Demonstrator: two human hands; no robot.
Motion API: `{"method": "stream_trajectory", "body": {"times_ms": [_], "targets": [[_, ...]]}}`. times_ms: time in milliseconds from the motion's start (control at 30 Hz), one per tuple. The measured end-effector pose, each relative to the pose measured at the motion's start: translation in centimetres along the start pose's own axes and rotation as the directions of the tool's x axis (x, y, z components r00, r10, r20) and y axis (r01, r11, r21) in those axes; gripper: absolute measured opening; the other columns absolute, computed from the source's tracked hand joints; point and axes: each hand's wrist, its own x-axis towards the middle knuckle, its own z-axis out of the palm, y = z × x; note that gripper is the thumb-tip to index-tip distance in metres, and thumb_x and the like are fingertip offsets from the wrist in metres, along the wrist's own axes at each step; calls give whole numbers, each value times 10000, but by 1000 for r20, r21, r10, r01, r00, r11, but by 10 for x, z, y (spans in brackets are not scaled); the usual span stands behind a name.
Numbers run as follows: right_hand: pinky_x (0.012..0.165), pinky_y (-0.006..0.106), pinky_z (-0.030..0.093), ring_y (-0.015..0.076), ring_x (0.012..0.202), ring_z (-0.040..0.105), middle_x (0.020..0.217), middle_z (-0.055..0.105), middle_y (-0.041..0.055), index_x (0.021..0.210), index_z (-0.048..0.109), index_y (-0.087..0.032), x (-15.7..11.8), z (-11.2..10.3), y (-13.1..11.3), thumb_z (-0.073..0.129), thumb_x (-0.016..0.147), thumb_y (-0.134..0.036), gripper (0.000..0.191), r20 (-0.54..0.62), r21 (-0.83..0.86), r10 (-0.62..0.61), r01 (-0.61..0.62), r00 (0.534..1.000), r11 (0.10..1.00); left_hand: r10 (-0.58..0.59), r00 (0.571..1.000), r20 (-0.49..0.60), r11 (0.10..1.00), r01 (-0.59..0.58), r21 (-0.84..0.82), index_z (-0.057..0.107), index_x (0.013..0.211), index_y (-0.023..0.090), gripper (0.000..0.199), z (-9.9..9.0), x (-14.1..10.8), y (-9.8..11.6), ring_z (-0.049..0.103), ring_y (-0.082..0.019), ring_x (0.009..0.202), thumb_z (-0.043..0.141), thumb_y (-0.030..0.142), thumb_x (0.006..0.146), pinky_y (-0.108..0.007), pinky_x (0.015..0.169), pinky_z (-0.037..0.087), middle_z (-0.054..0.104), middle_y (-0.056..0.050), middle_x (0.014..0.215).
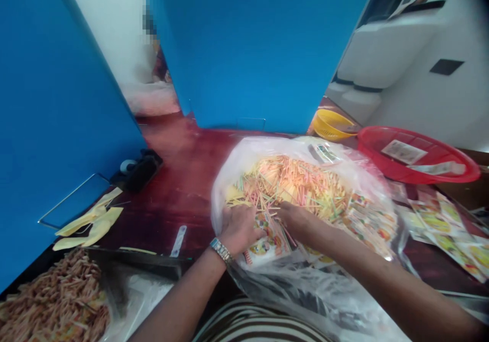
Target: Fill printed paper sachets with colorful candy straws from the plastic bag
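two bare hands, the left hand (240, 230) and the right hand (294, 219), rest just apart, fingers buried; i cannot tell if either grips. beneath them, too many pastel sticks (290, 179) to count and printed cards (267, 245) lie inside one clear plastic bag (225, 194). beyond sit one red basket (416, 153) and one yellow basket (332, 124).
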Motion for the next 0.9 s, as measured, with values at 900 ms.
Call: {"method": "stream_trajectory", "body": {"times_ms": [900], "targets": [[635,252,506,133,753,595,810,600,45,914,582,-206,-11,-9,-26,478,862,-112,149,-625,153,-82,224,777,962,103,990,-98,858,-138,-496,551,652,159,320,11,-5,-19,472,-123,634,417,339,879,-231,600,342,521,12,629]]}}
